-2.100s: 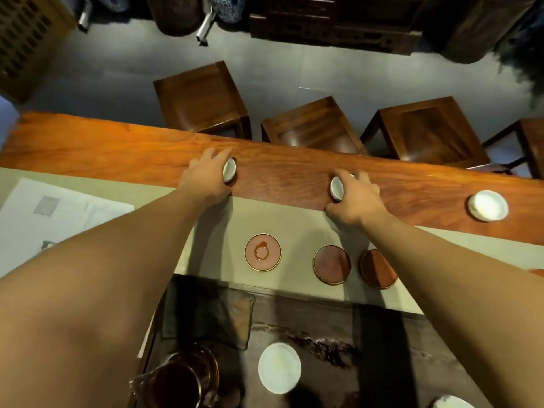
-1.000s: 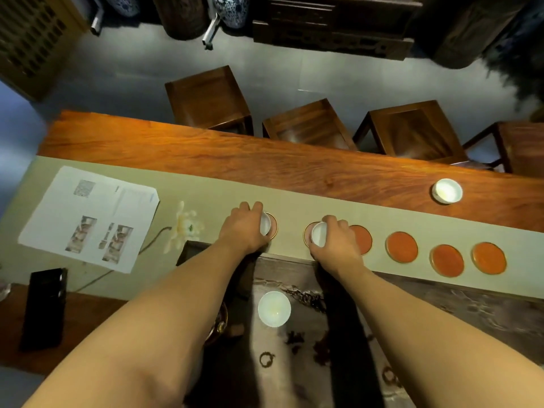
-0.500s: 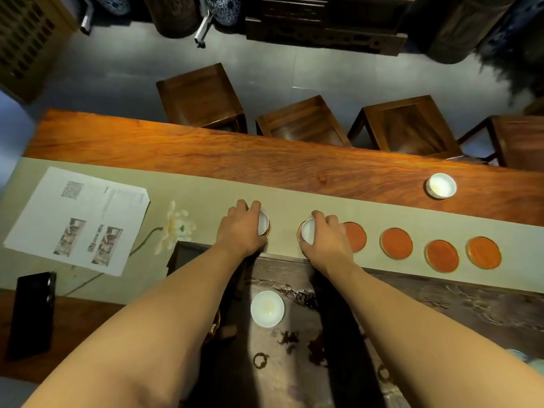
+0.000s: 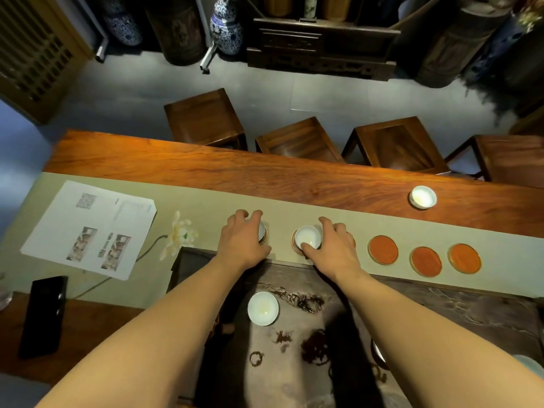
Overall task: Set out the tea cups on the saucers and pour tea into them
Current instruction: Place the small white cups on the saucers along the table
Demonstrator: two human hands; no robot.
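My left hand (image 4: 243, 238) covers a small white tea cup (image 4: 262, 231) that sits on the leftmost red saucer (image 4: 265, 235). My right hand (image 4: 331, 245) has thumb and fingers around a second white cup (image 4: 307, 237) standing on the neighbouring saucer (image 4: 293, 241). Three bare red saucers (image 4: 382, 249) (image 4: 426, 261) (image 4: 464, 258) continue the row to the right on the pale green runner (image 4: 206, 207); one more lies partly under my right hand. A white cup (image 4: 422, 196) stands far right on the wood. Another white cup (image 4: 263, 308) rests on the dark stone tea tray (image 4: 441, 313).
Printed paper sheets (image 4: 88, 228) and a white flower (image 4: 179, 237) lie on the runner at left. A black phone (image 4: 42, 316) rests near the table's left front. Wooden stools (image 4: 206, 119) stand beyond the far edge. White ware (image 4: 532, 366) peeks in at the right edge.
Both hands brought a cup each from the far wooden part of the table onto the two leftmost saucers. My right hand's fingers have spread, showing more of its cup.
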